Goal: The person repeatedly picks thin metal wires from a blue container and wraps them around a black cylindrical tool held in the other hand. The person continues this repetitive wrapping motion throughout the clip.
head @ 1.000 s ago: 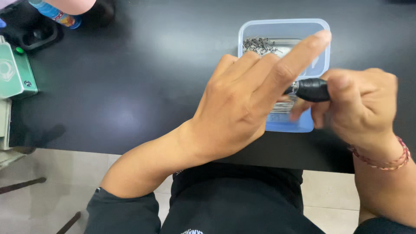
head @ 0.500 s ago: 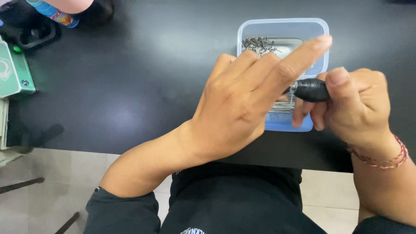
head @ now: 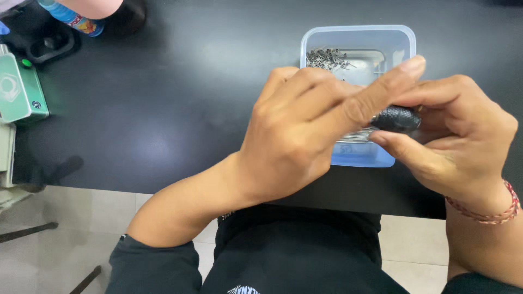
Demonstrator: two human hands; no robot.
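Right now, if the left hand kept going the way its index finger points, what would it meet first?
The left hand points up and right, its index finger lying over the black piece that the right hand holds. Past the fingertip comes the tub, its far right corner; heights are unclear, so it might pass above.

A blue-labelled bottle (head: 71,17) lies top left above a green box (head: 19,90).

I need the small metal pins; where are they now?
In the head view, the metal pins lie in the clear plastic box on the black table, behind both hands.
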